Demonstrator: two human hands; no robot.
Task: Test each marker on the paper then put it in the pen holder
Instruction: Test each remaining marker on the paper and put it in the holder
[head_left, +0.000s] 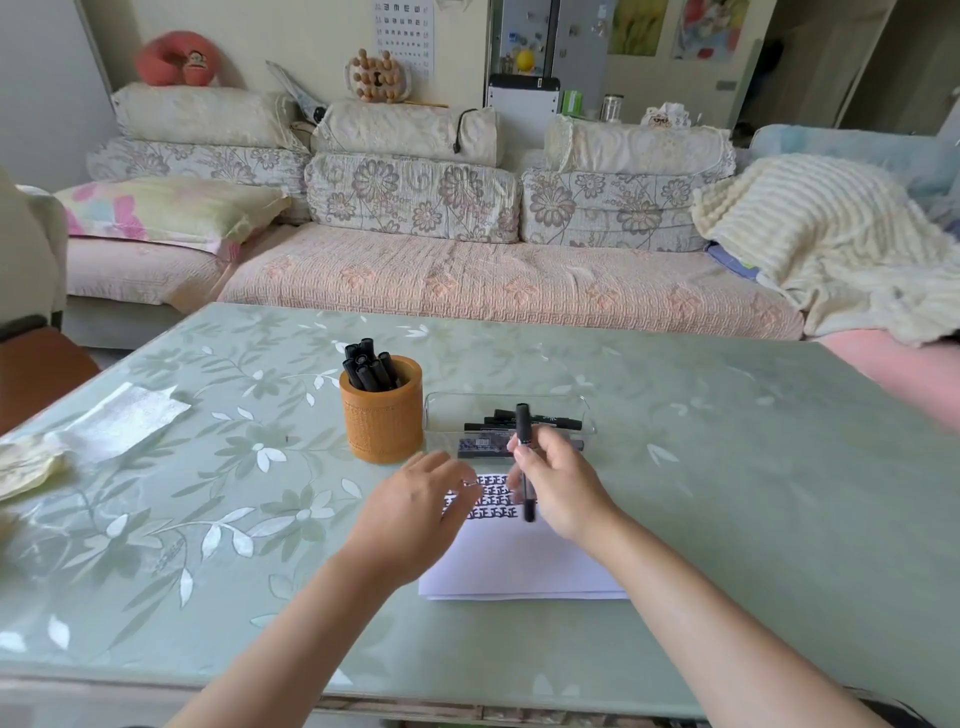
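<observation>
From my remote seat I see the right hand (558, 488) gripping one black marker (522, 423), with the thumb and curled fingers closed round its middle. The marker stands almost upright. Its top pokes out at 12 o'clock above the knuckles, and its lower end hangs at 6 o'clock over the white paper (519, 564). I cannot tell whether that end touches the sheet.

The left hand (415, 512) holds nothing. Its fingers are loosely spread and lie palm down over the paper's left edge, just at 9 o'clock of the marker. The far part of the paper carries rows of black test marks (493, 491), partly hidden between the two hands.

The orange pen holder (382, 426) stands at 11 o'clock from the hands, close to the left fingertips but apart from them. A bunch of black markers (370, 366) stands in it.

At 12 o'clock, just beyond the right hand, a clear plastic tray (452, 410) holds more loose markers (550, 420) lying flat. All of this rests on a green floral table (727, 467).
</observation>
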